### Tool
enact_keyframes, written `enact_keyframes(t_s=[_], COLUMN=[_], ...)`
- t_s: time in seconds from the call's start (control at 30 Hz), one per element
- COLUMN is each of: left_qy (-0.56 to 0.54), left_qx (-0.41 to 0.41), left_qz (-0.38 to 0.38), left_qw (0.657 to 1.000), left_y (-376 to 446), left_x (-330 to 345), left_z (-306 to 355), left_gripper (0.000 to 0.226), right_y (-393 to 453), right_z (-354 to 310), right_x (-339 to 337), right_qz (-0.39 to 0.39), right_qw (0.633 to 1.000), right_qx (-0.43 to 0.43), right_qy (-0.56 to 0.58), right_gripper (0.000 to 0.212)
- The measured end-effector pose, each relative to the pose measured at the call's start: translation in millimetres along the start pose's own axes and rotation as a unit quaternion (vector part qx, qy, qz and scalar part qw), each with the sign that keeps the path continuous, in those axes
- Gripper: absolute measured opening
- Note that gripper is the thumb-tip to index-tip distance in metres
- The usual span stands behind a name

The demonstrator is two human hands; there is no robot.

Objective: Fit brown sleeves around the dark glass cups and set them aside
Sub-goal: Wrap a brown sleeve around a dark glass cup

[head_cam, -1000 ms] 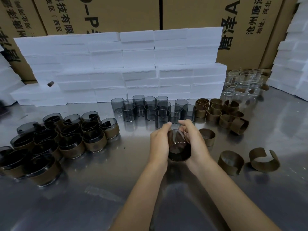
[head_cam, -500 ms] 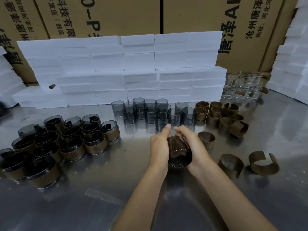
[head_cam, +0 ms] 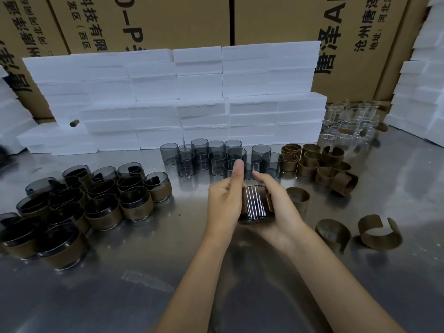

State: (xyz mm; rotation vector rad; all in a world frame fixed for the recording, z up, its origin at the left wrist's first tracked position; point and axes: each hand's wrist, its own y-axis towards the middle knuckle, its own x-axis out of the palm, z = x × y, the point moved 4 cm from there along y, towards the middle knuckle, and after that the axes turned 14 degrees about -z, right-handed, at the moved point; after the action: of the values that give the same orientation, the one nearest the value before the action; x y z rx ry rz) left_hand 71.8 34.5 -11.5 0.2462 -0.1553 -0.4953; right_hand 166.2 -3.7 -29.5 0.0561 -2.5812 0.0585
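- A shiny steel table (head_cam: 240, 296) runs up to a wall of stacked white foam blocks (head_cam: 182, 97), with printed cardboard cartons (head_cam: 276, 20) standing behind them.
- Over the middle of the table both hands hold one dark glass cup (head_cam: 253, 205), lifted clear of the surface and tipped on its side, light streaking across the glass.
- The left hand (head_cam: 224, 203) grips the cup's left side, fingers curled round it and the thumb pointing straight up.
- The right hand (head_cam: 280, 207) cradles it from the right and beneath, fingers wrapped round; a brown sleeve (head_cam: 269, 200) shows along the cup's right edge under those fingers.
- Bare dark cups (head_cam: 216, 157) stand clustered just beyond the hands.
- Loose brown sleeves (head_cam: 319, 162) lie to the right, a few nearer ones sprung open.
- Finished sleeved cups (head_cam: 79, 203) crowd the left of the table.
- Clear glass beakers (head_cam: 348, 121) sit far right at the back.
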Motion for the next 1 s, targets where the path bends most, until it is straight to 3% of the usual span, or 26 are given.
enact_keyframes(t_s=[0.07,0.2,0.33,0.47,0.77,0.87,1.0], left_qy=[0.023,0.070,0.046,0.078,0.093,0.162,0.237], left_qx=[0.015,0.021,-0.014,-0.020,-0.016,-0.007,-0.018], left_qz=[-0.014,-0.013,0.006,-0.018,-0.088,-0.078,-0.096], left_qw=[1.000,0.997,0.999,0.997,0.992,0.984,0.967], left_y=[1,6,7,7,1,-1,1], left_x=[-2,-7,-12,-11,11,11,9], left_z=[1,-1,-3,-4,-5,-8,-18], left_gripper=[0.060,0.062,0.062,0.045,0.002,0.042,0.069], right_y=[2,4,6,6,-2,-2,2], right_z=[2,-1,2,-5,-14,-17,-18], right_x=[-2,-8,-15,-26,-34,-31,-22], right_qz=[-0.024,-0.039,-0.001,0.045,0.102,0.129,0.141], right_qw=[1.000,0.998,0.998,0.998,0.993,0.990,0.988], right_qx=[0.016,0.018,0.032,-0.007,-0.036,-0.062,-0.065], right_qy=[-0.001,-0.044,-0.045,-0.040,-0.036,-0.015,0.005], right_gripper=[0.050,0.027,0.032,0.044,0.040,0.020,0.037])
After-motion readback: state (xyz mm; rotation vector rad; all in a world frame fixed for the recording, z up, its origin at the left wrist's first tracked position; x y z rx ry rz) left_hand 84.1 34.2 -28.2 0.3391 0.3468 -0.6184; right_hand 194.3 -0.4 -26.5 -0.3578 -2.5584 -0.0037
